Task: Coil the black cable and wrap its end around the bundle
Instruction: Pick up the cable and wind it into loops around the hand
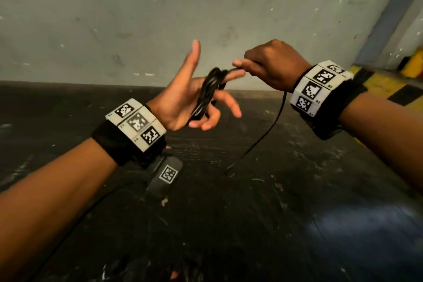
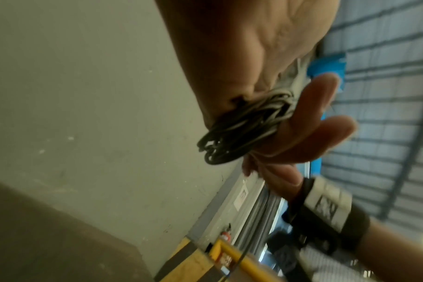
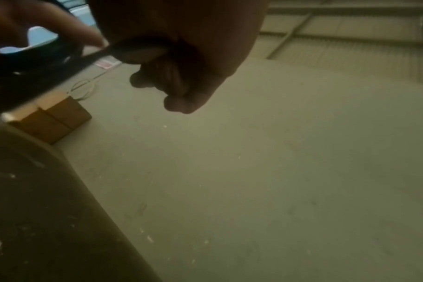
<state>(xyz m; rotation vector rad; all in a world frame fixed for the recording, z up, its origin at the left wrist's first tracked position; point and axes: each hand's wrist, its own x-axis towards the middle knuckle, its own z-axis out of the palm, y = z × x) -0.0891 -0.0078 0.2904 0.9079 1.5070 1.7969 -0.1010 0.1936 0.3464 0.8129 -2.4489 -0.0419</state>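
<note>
Black cable [image 1: 207, 95] is looped as a bundle round the spread fingers [image 1: 231, 104] of the left hand [image 1: 183, 101], its free end pinched by the right hand [image 1: 272, 64].

The left hand [image 1: 183, 98] is raised palm-up, thumb pointing upward, fingers [image 1: 229, 104] spread with the coiled black cable [image 1: 207, 94] looped around them. The right hand [image 1: 272, 64] (knuckles up) pinches the cable's free strand beside the left fingertips, forearms converging.

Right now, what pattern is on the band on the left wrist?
Black-and-white square codes on pale panels of the wrist band, clearest in the head view.
</note>
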